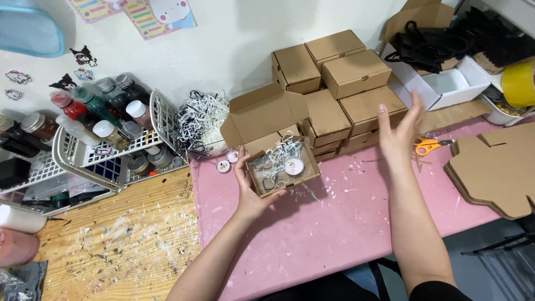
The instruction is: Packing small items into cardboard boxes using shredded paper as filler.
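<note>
My left hand point(249, 189) holds a small open brown cardboard box point(278, 167) from below, above the pink mat point(329, 223). Its lid stands up at the back. Inside lie black and white paper shreds and a white tealight candle point(293, 165). My right hand point(398, 131) is raised to the right of the box, fingers spread, holding nothing, in front of a stack of closed brown boxes point(340, 89). Two more tealights point(227, 161) lie on the mat left of the box.
A pile of paper shreds point(200, 120) sits by the wall. A white basket rack point(106, 150) with paint bottles stands left on the wooden table point(111, 245). Orange-handled scissors point(429, 146), flat cardboard blanks point(496, 167), a white box with black items and yellow tape point(518, 83) are at right.
</note>
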